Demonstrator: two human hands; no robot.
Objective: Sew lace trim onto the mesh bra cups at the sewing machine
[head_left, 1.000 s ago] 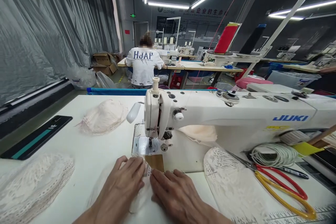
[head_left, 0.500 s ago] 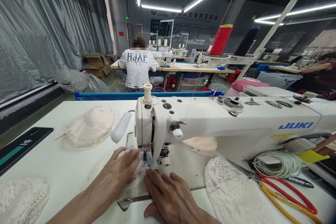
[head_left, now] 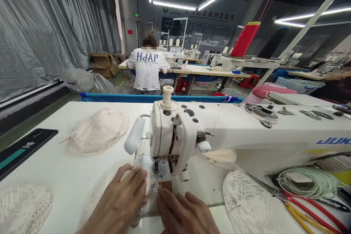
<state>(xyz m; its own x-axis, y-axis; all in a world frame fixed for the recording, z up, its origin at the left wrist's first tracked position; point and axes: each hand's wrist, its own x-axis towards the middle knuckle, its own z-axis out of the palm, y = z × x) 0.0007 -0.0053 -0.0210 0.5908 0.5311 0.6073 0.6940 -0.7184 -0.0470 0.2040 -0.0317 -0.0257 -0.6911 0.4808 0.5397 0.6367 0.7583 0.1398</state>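
Both hands are resting near the needle end of the white sewing machine (head_left: 170, 131). The lace piece (head_left: 153, 195) is lying on the worktop (head_left: 65, 175) between them, just to the near side of the presser foot (head_left: 157, 168).

Left hand (head_left: 123, 193): fingers are spreading over the lace's left part, seemingly pressing it down. Thumb is partly hiding; cannot tell whether this grip is pinching.

Right hand (head_left: 186, 212): fingertips are sitting at the lace's right edge, by a brown patch (head_left: 166, 187). Cannot tell whether this grip is closing on cloth or only touching it.

Key relation: the holed border is running lengthwise from near to far, leaning slightly right, its far end pointing toward the foot. The left hand is covering more lace and reaching farther; its fingertips are lying nearer the foot. Cannot tell whether any lace is passing under the foot.

Surroundings: another lace piece is lying far left; scissors (head_left: 315, 204) are lying right.
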